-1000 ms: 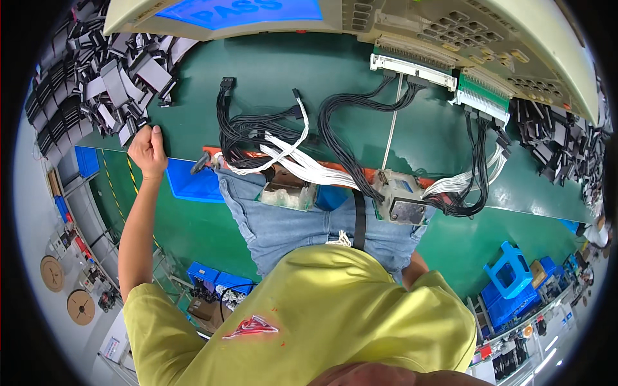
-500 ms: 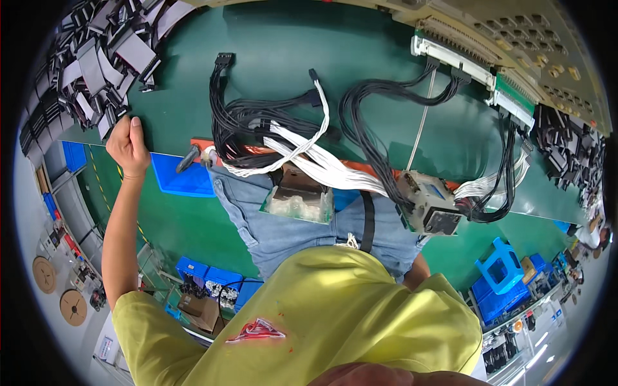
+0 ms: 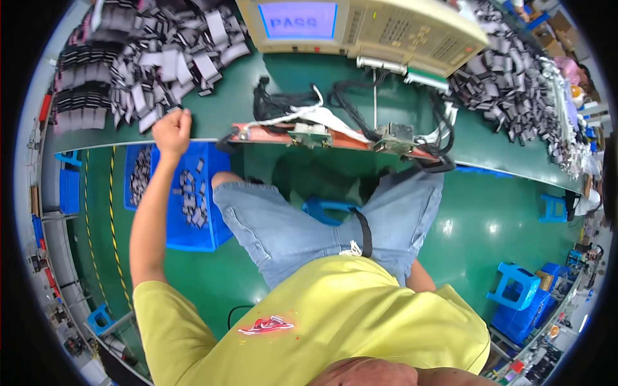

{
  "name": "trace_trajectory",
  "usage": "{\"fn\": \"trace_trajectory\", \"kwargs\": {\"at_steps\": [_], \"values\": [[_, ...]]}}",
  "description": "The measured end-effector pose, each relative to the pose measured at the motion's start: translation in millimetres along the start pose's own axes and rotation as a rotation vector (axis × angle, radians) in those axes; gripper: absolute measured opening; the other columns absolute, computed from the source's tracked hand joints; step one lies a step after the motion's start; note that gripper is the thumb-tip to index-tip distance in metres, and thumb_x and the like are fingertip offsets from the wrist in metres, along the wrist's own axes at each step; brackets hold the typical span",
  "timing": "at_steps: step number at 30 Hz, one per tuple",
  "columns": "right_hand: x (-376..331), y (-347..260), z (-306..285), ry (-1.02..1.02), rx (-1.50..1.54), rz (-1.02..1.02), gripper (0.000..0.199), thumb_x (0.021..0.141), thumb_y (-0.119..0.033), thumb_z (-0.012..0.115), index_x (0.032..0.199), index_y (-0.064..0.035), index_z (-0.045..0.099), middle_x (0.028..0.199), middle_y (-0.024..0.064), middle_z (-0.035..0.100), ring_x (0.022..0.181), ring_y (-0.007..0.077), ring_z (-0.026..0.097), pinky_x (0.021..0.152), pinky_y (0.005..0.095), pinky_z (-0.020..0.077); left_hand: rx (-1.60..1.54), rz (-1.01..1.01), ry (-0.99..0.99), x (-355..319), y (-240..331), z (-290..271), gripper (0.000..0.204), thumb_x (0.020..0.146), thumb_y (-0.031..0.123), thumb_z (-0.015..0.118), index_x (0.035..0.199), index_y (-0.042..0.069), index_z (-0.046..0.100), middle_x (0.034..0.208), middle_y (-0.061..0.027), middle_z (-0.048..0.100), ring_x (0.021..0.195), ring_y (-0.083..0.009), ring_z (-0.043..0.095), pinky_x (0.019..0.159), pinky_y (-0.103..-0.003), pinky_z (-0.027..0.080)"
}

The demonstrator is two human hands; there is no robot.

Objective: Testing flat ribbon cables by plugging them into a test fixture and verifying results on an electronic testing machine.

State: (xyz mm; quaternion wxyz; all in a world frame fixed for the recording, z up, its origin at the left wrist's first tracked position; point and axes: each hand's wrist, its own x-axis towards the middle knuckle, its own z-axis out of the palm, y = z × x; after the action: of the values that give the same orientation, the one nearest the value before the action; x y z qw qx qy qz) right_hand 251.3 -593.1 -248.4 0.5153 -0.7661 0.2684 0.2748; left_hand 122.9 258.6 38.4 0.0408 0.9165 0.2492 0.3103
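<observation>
Left arm stretched forward and up, left hand at the near edge of the green workbench, fingers curled closed against the fringe of the grey flat-cable pile; grip on any one cable impossible to tell. Right hand out of sight behind the body. Black wire harness lying well apart, mid-bench below the beige tester. Blue bin underneath the forearm.

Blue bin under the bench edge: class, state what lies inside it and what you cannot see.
The blue bin holds scattered small grey-black cable pieces. The left forearm crosses over it, and the bench hides its far edge, so those contents stay unseen.
</observation>
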Motion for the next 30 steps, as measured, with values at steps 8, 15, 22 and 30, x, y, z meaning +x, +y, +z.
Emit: {"fn": "trace_trajectory", "kwargs": {"at_steps": [8, 15, 22, 30], "values": [[73.2, -37.2, 12.7, 0.004, 0.184, -0.222, 0.032, 0.102, -0.018, 0.058, 0.128, -0.0021, 0.069, 0.104, 0.0161, 0.074, 0.091, 0.0269, 0.069, 0.078, 0.0403, 0.0579, 0.014, 0.026, 0.065, -1.9, 3.3, -1.3, 0.041, 0.095, 0.036, 0.063, 0.066, 0.007, 0.057, 0.067, -0.0174, 0.063, 0.066, -0.042, 0.065, 0.059, -0.055, 0.047], [22.7, -229.1, 74.2, 0.335, 0.153, -0.975, 0.017, 0.101, -0.01, 0.062, 0.112, 0.0027, 0.065, 0.085, 0.0071, 0.066, 0.072, 0.0138, 0.061, 0.065, 0.0296, 0.0527, -0.04, -0.109, 0.044, 1.4, 14.4, -10.7, 0.047, 0.092, 0.043, 0.07, 0.063, 0.008, 0.058, 0.062, -0.0164, 0.062, 0.061, -0.0408, 0.064, 0.056, -0.051, 0.047], [-129.4, -259.5, 198.7, 0.043, -0.12, -1.237, 0.006, 0.095, -0.002, 0.064, 0.097, 0.0012, 0.07, 0.085, 0.0107, 0.067, 0.074, 0.0151, 0.062, 0.065, 0.0315, 0.0508, -0.154, 0.11, 0.238, 49.3, 75.9, 7.6, 0.031, 0.086, 0.03, 0.082, 0.097, 0.005, 0.069, 0.093, -0.0133, 0.065, 0.084, -0.0303, 0.064, 0.075, -0.044, 0.051], [-209.3, -268.6, 217.3, -0.338, -0.212, -1.454, 0.012, 0.088, 0.004, 0.07, 0.099, -0.0001, 0.071, 0.087, 0.0122, 0.07, 0.07, 0.025, 0.069, 0.062, 0.0332, 0.0543, 0.313, 0.109, 0.068, 86.9, 108.4, -16.5, 0.02, 0.089, 0.015, 0.074, 0.103, 0.004, 0.066, 0.111, -0.0129, 0.06, 0.107, -0.0335, 0.058, 0.089, -0.047, 0.046]]}}
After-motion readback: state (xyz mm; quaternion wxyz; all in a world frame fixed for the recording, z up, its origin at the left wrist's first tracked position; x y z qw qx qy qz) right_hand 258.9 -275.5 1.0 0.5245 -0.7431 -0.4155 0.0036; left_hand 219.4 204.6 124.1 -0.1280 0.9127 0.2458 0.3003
